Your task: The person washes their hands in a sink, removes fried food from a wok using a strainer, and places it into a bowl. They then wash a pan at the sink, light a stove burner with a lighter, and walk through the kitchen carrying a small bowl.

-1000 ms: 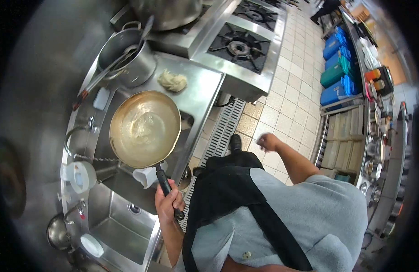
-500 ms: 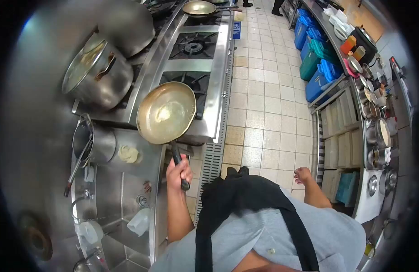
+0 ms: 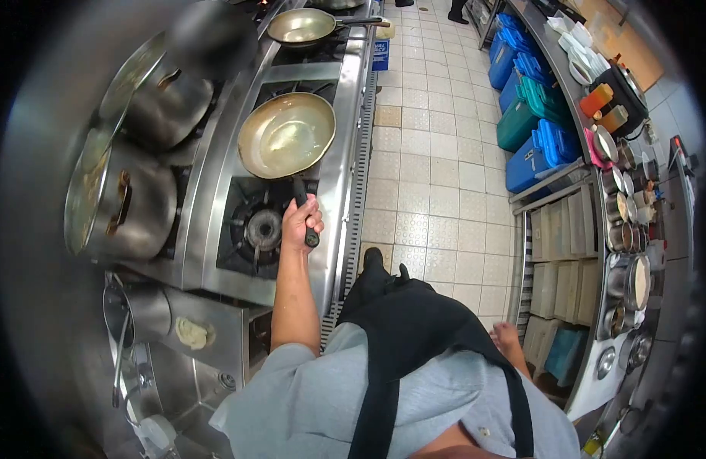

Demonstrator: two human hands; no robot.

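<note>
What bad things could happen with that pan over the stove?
1. Only the left hand grips the pan, by its handle, while the right hand hangs at the side. The pan might tip or slip.
2. The left hand is close to a burner. I cannot tell if it is lit, but if it is, the hand could get burned.
3. Big pots stand near the pan, so a wide swing could knock them.

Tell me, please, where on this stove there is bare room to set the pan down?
The burner beside the left hand holding the pan is bare, bordered by the big pots behind and the steel front ledge, itself a free strip. Farther along sits a second pan. The shelves across the aisle are crowded with bowls.
</note>
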